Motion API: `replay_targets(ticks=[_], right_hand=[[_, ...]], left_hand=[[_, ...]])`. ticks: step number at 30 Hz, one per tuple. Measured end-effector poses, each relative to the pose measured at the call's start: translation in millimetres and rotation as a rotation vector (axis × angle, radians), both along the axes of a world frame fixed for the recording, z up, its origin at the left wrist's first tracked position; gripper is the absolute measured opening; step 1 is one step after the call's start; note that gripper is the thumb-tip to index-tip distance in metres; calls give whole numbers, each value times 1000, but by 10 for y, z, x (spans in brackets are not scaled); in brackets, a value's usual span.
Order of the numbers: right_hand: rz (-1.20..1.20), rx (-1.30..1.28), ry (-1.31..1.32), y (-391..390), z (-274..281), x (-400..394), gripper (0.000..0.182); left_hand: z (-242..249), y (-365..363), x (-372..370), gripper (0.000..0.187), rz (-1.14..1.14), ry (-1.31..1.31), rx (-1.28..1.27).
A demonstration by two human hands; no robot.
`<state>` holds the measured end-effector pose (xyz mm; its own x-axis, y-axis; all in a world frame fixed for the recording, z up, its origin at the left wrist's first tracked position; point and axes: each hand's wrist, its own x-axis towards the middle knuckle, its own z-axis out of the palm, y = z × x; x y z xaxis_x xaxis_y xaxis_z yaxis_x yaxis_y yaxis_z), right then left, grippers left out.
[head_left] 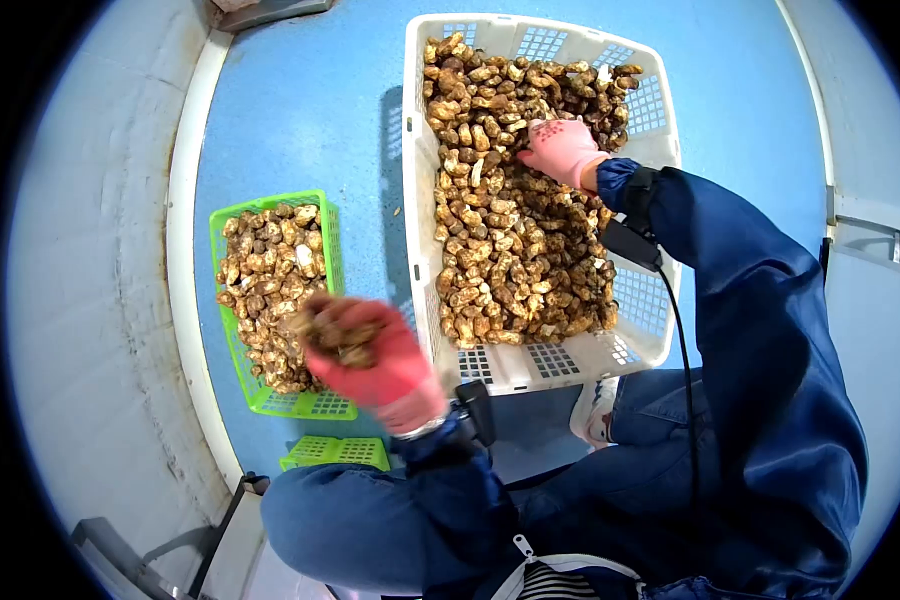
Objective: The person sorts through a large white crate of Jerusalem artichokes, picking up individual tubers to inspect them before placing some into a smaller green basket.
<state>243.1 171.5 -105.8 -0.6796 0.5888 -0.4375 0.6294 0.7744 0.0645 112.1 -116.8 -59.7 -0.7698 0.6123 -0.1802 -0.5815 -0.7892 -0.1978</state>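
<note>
Stubby brown-and-cream pieces that look like small mushrooms [515,235] fill much of a large white crate [420,200]. My right hand [562,150], in a pink glove, reaches into the crate with its fingers curled down among them. What those fingers hold, if anything, is hidden. My left hand [375,360], also gloved in pink and smeared by motion, is closed around several mushrooms [342,335]. It is over the right front side of a smaller green basket [335,245], which is heaped with more of these mushrooms [270,270].
Both containers stand on a blue floor [370,80]. Another green basket [335,452] lies by my left knee, partly covered by my leg. A pale wall [100,250] runs along the left. A black cable [682,350] hangs from a device on my right wrist.
</note>
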Motion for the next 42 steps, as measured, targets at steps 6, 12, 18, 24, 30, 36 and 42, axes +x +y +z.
replay_targets(ticks=[6, 12, 18, 24, 30, 36, 42], right_hand=[[-695, -903, 285, 147, 196, 76, 30], [-850, -1724, 599, -89, 464, 294, 35], [-487, -2049, 494, -355, 574, 117, 49], [-361, -1548, 295, -307, 832, -26, 40], [-154, -467, 33, 34, 162, 189, 35], [-537, -986, -48, -48, 297, 165, 32], [-33, -198, 384, -22, 54, -57, 38]], left_hand=[[45, -282, -218, 37, 288, -312, -389], [-73, -19, 72, 36, -168, -85, -56], [253, 443, 604, 52, -593, 455, -994], [213, 408, 695, 38, -665, 471, -1022], [197, 309, 633, 38, -697, 433, -981], [28, 338, 629, 37, -662, 234, -299], [211, 447, 546, 36, -549, 128, -149]])
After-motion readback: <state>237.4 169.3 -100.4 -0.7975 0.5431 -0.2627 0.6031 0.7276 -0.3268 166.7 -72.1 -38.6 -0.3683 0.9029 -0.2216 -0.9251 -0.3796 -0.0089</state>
